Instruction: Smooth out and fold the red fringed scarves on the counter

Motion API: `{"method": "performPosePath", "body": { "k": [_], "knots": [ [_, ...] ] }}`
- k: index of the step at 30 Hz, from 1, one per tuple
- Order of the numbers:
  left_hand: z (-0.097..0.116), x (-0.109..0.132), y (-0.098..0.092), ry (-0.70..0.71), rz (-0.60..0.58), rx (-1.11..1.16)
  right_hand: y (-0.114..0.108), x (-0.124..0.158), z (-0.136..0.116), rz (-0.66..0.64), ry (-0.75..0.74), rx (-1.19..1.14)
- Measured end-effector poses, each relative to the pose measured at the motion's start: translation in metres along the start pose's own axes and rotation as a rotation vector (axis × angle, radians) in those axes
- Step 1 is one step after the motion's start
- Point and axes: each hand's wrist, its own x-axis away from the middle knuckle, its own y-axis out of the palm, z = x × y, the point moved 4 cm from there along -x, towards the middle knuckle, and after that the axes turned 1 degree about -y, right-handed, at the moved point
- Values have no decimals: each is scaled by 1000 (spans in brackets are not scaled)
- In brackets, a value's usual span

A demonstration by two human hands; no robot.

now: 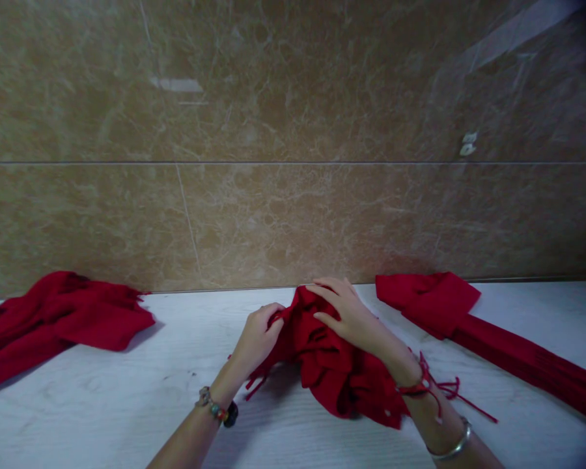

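A bunched red scarf (329, 365) with fringe lies in loose folds on the pale wood-grain surface, right in front of me. At its left side, the fingers of my left hand (262, 335) are curled and pinch the cloth; part of the grip is hidden. Across the top of the folds rests my right hand (346, 316), its fingers stretched and the thumb apart, touching the fabric. Strands of fringe hang below my left wrist.
Another red scarf (68, 319) lies crumpled at the left. To the right, a folded red scarf (430, 303) trails a long narrow strip toward the edge of view. A brown marbled tile wall (283, 221) rises behind the white surface (190, 404).
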Motion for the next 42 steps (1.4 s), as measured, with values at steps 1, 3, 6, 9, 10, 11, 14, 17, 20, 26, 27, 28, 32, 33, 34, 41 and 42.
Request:
{"method": "performPosePath", "body": {
  "k": [1, 3, 6, 9, 10, 11, 14, 17, 20, 26, 27, 28, 32, 33, 34, 41, 42],
  "knots": [
    [0, 0, 0, -7, 10, 7, 4, 0, -3, -25, 2, 32],
    [2, 1, -2, -8, 25, 27, 8, -1, -5, -50, 19, 80],
    [6, 2, -2, 26, 15, 61, 6, -1, -10, -35, 7, 141],
    [11, 4, 1, 76, -19, 66, 3, -2, -19, -41, -49, 148],
    [13, 4, 2, 91, -27, 56, 4, -2, -22, -57, -66, 130],
    [14, 5, 3, 103, -34, 43, 5, -2, -24, -76, -79, 109],
    [16, 6, 5, 135, -50, 9, 9, -3, -26, -78, -98, 49],
    [17, 6, 5, 142, -48, -7, 10, -3, -23, 16, -91, 9],
    [15, 5, 2, 112, -12, -21, 7, -4, -18, 116, -59, -34],
    [15, 6, 2, 105, 12, -64, -4, -4, -14, 291, 14, -49],
    [16, 6, 2, 112, 10, -73, -5, -4, -14, 310, 16, -42],
    [16, 6, 3, 118, 8, -80, -6, -3, -14, 326, 14, -34],
    [11, 5, 2, 109, 30, -92, -10, -2, -16, 418, 12, 0],
    [8, 4, 1, 97, 46, -103, -13, -1, -16, 449, 18, 10],
    [6, 3, 0, 84, 62, -116, -16, 0, -16, 481, 27, 20],
    [-5, 0, -11, 45, 138, -120, -47, 11, 16, 674, 351, 160],
    [-5, 0, -12, 41, 137, -118, -50, 14, 27, 674, 428, 168]
  ]
}}
